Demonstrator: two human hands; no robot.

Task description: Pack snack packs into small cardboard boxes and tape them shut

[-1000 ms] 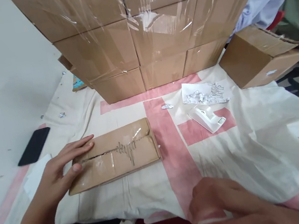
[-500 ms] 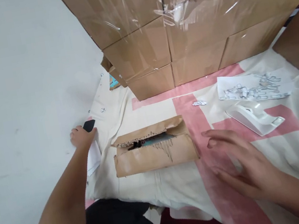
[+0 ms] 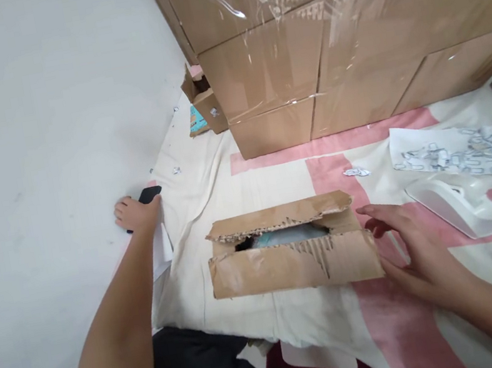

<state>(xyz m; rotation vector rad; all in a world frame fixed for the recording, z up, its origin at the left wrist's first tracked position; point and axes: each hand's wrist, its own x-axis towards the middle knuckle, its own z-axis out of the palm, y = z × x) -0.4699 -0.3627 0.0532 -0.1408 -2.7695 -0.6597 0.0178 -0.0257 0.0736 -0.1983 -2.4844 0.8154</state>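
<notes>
My left hand (image 3: 135, 216) covers part of the phone (image 3: 150, 194), grip unclear, my right hand (image 3: 423, 257), fingers parted, is at the torn box (image 3: 284, 268), stacked cartons (image 3: 274, 71) behind, tape dispenser (image 3: 458, 215) rightward.

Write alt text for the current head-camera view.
A person's right hand, open, is at one end of a gaping cardboard box on patterned cloth; the left hand partly covers a black phone-like object. Wrapped cartons stand behind.

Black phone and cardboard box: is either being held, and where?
The left hand lies over the black phone, at its middle; whether it grips is unclear. The right hand, open by the cardboard box, holds nothing.
</notes>
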